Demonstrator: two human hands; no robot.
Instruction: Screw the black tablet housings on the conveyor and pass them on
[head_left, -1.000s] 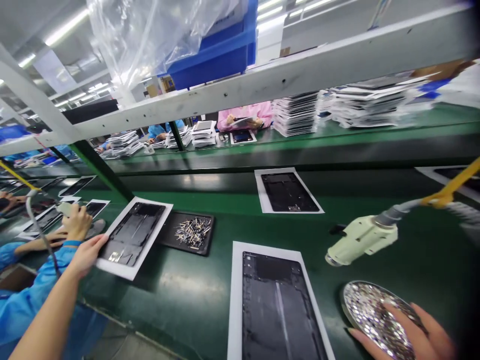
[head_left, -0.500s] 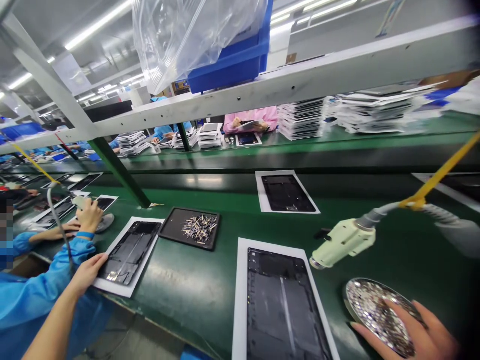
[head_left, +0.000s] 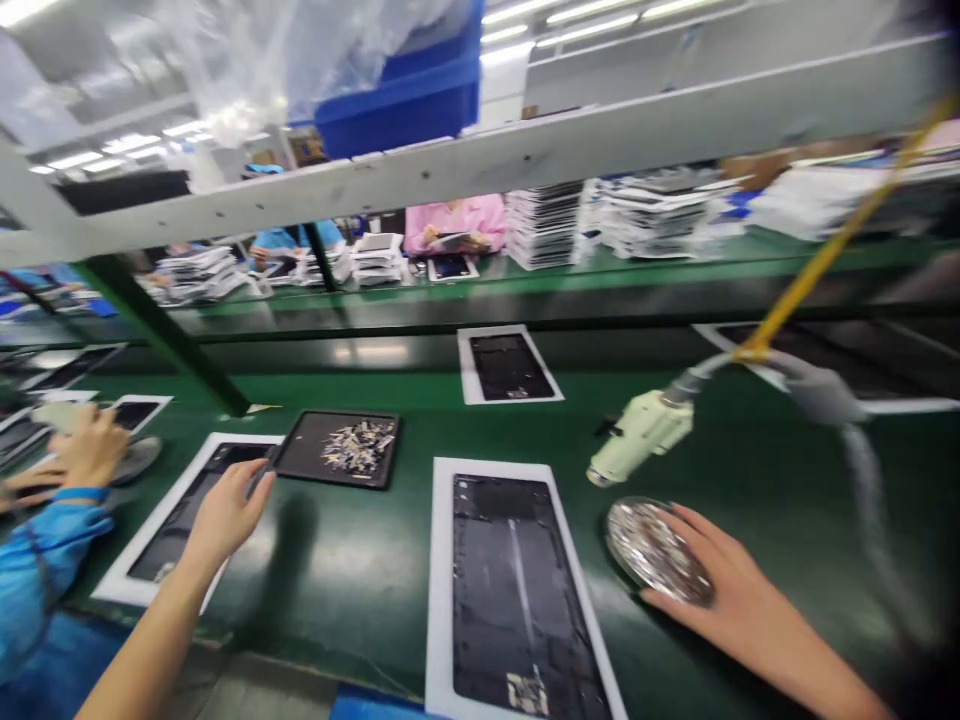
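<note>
In the head view, my right hand [head_left: 724, 575] grips the right side of a round silver dish [head_left: 622, 545] with shiny contents too blurred to name. My left hand [head_left: 232, 510] is raised over the right side of a dark tablet housing [head_left: 169, 530] on a white sheet. Its thumb and forefinger are apart, with a dark strip showing between them. The black tray [head_left: 300, 445] of small loose parts lies just beyond my left fingertips. Between my hands is another dark tablet housing [head_left: 495, 570] on a white sheet. A pale green screwdriver-like tool [head_left: 641, 435] hangs above the dish.
A yellow strap [head_left: 840, 240] holds the tool's grey cable. Farther back is another housing [head_left: 506, 365]. A co-worker's hand [head_left: 94, 450] is at left. A green post [head_left: 165, 335] and pale overhead beam [head_left: 375, 185] stand ahead, with paper stacks [head_left: 544, 225] beyond.
My left hand has left the housing's left edge and moved right, towards the tray. My right hand has shifted the dish left and away from me. The view has turned to the right.
</note>
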